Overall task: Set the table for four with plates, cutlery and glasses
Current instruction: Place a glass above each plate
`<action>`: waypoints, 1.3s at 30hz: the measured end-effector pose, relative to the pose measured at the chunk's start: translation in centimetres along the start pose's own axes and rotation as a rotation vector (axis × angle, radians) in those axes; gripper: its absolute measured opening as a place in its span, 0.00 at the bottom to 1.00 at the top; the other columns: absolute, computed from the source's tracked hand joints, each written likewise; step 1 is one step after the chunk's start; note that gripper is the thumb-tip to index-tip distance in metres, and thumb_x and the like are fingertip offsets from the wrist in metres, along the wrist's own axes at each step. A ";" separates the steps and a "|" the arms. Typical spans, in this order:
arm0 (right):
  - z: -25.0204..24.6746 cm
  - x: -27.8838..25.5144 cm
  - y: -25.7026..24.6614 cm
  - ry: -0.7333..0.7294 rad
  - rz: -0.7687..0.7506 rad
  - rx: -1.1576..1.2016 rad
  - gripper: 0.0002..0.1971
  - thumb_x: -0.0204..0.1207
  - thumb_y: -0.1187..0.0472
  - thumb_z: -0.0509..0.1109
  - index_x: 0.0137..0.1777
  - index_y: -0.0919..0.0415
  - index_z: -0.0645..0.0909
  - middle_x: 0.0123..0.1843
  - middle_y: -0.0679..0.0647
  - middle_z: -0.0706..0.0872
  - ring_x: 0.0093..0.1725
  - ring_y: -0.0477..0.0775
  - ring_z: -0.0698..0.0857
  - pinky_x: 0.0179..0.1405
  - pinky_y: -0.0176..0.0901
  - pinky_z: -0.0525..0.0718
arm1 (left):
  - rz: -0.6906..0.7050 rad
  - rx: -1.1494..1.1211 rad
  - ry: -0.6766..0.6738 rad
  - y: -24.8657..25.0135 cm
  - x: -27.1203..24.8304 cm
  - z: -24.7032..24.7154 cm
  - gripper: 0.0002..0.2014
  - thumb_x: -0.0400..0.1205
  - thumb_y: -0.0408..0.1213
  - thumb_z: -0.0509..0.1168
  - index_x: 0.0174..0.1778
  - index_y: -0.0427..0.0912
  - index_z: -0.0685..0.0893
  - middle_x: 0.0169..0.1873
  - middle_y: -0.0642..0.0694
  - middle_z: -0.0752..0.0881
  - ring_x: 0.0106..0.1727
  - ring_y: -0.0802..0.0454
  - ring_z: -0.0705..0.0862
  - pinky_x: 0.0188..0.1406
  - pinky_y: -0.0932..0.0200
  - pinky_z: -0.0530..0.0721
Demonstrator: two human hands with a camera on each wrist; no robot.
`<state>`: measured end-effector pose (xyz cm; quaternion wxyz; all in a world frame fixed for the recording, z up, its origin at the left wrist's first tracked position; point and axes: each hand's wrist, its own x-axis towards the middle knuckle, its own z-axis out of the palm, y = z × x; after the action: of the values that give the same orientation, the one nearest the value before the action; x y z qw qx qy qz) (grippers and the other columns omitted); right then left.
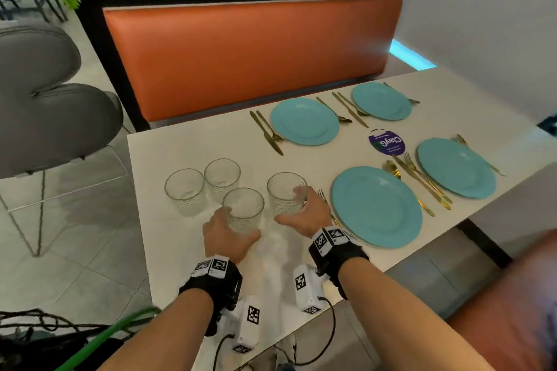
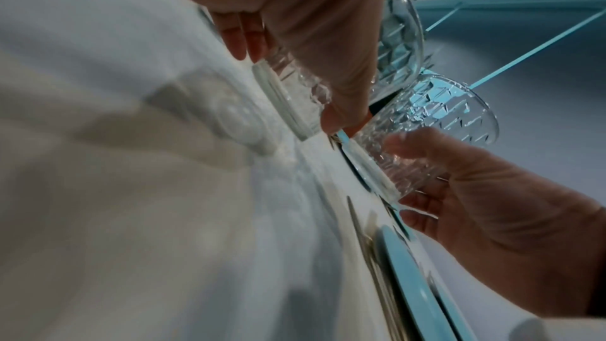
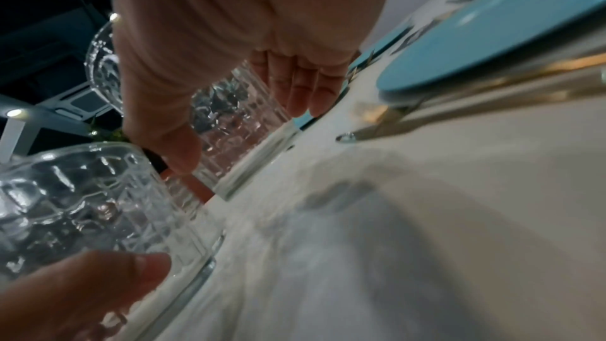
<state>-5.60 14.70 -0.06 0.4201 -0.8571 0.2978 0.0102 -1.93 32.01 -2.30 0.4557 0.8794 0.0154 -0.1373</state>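
Four clear patterned glasses stand grouped on the left part of the white table (image 1: 180, 250). My left hand (image 1: 238, 227) grips the nearest glass (image 1: 243, 202), thumb on one side and fingers on the other; the left wrist view shows that hand (image 2: 293, 82) round the glass's base (image 2: 282, 97). My right hand (image 1: 289, 205) holds the glass beside it (image 1: 286, 185), and in the right wrist view that glass (image 3: 229, 154) sits between thumb and fingers. Both glasses stand on the table. Two more glasses (image 1: 184, 190) (image 1: 222, 176) stand farther left, untouched. Four blue plates, the nearest (image 1: 376, 206), lie with gold cutlery beside them.
A gold fork (image 1: 325, 200) lies just right of my right hand. A round purple card (image 1: 386, 141) sits between the plates. An orange bench back (image 1: 250, 57) runs behind the table, a grey chair (image 1: 45, 117) stands at the left, and cables and a green hose (image 1: 105, 337) lie below.
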 end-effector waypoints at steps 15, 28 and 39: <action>-19.8 8.6 6.8 0.318 0.171 0.069 0.38 0.61 0.55 0.82 0.72 0.58 0.72 0.66 0.56 0.83 0.64 0.56 0.82 0.52 0.33 0.74 | 0.194 0.015 -0.206 16.9 4.8 12.4 0.49 0.51 0.55 0.70 0.71 0.40 0.74 0.64 0.39 0.83 0.67 0.42 0.80 0.62 0.55 0.79; -33.8 27.5 15.6 0.448 0.458 0.192 0.42 0.60 0.51 0.83 0.73 0.64 0.70 0.71 0.62 0.79 0.70 0.62 0.78 0.67 0.49 0.77 | 0.266 0.141 -0.196 31.1 15.6 25.2 0.43 0.58 0.53 0.76 0.68 0.38 0.74 0.62 0.39 0.83 0.63 0.41 0.81 0.57 0.54 0.79; -37.5 34.9 21.1 0.502 0.630 0.210 0.47 0.60 0.49 0.82 0.76 0.64 0.64 0.72 0.63 0.77 0.70 0.65 0.77 0.67 0.55 0.78 | 0.240 0.197 -0.223 33.6 20.0 31.9 0.38 0.63 0.47 0.79 0.67 0.38 0.75 0.61 0.41 0.83 0.62 0.43 0.81 0.53 0.57 0.78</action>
<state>3.40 -39.97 -0.27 0.3961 -0.6525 0.6380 -0.1014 15.17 -15.34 1.92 0.3792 0.8946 -0.1539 -0.1793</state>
